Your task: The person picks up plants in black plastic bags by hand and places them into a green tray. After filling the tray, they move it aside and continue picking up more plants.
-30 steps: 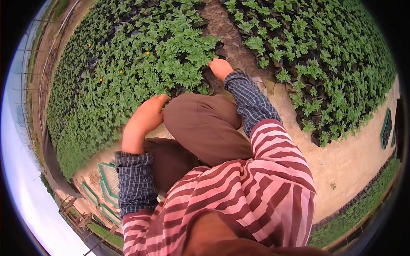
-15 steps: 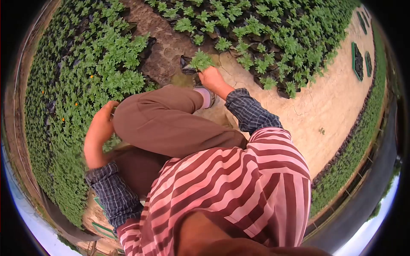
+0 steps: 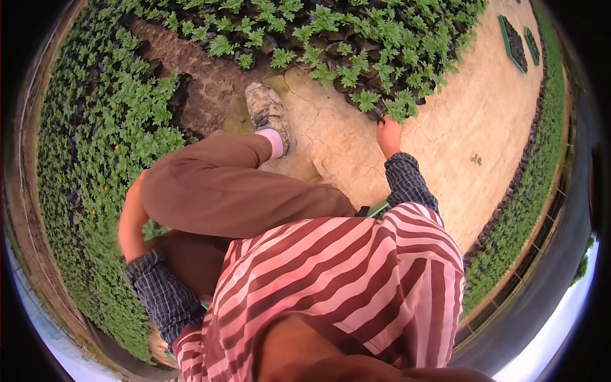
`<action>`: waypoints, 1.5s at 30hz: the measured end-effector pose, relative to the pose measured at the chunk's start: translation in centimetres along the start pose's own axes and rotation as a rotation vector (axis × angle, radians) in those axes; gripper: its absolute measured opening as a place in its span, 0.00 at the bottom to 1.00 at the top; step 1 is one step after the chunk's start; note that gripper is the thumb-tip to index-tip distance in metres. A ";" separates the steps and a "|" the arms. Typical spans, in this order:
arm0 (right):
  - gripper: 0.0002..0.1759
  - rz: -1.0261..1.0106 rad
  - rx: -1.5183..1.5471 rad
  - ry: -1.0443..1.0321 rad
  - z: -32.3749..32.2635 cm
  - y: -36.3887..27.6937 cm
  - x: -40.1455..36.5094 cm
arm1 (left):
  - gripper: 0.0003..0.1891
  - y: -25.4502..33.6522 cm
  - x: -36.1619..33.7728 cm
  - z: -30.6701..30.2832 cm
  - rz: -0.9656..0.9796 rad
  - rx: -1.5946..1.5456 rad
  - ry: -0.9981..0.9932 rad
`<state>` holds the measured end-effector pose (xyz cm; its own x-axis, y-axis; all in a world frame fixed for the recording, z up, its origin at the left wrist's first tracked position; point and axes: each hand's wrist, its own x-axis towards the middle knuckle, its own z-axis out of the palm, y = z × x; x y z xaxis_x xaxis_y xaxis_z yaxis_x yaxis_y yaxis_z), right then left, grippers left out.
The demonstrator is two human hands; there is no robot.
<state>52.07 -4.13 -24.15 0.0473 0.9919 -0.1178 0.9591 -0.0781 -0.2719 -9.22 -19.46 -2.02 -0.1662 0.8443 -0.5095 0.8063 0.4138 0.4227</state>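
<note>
My right hand (image 3: 389,136) is at the near corner of the upper plant bed, its fingers closed at the edge of a black plant bag (image 3: 380,117). Leafy green seedlings (image 3: 401,106) stand just above and beside it. At the left, my left hand (image 3: 135,194) rests by my bent knee (image 3: 167,191), over the left plant bed; the knee and trouser leg hide its fingers.
My shoe (image 3: 268,114) stands on cracked pale ground (image 3: 337,140). A strip of reddish soil (image 3: 203,83) separates the two beds. Small orange flowers (image 3: 107,188) dot the left bed (image 3: 95,254). Green-edged trays (image 3: 513,43) lie at the upper right.
My right hand has moved right, from a bagged seedling near the soil strip to the bed's corner. The view has shifted, and my shoe now shows fully. My left hand's fingers have gone behind the knee.
</note>
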 end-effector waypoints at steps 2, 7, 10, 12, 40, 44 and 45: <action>0.10 0.036 -0.043 0.040 -0.3 -2.2 -0.1 | 0.24 -0.8 0.2 0.1 0.028 0.060 -0.070; 0.18 0.002 0.035 -0.088 0.5 -10.6 -1.7 | 0.25 1.3 -1.9 -0.4 -0.006 0.039 -0.034; 0.14 -0.277 0.143 -0.152 4.2 -14.9 -2.0 | 0.21 1.5 -3.0 -0.4 -0.109 -0.140 0.028; 0.13 -0.495 0.281 -0.197 6.6 -19.9 -1.3 | 0.19 0.2 -3.7 -1.1 -0.185 -0.156 0.009; 0.35 -1.473 -0.172 -0.790 15.9 -44.4 -6.2 | 0.18 -5.5 -8.2 -3.0 -0.199 -0.205 0.245; 0.31 -1.403 -0.283 -0.879 16.3 -46.2 -7.0 | 0.17 -5.3 -7.9 -2.6 -0.155 -0.233 0.205; 0.27 -1.436 -0.255 -0.886 16.7 -46.3 -6.7 | 0.17 -5.6 -8.0 -2.5 -0.121 -0.221 0.192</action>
<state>2.74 -8.82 -26.72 -0.9039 -0.1164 -0.4116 0.1103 0.8663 -0.4872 -13.77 -27.65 1.52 -0.3748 0.8245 -0.4238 0.6349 0.5614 0.5307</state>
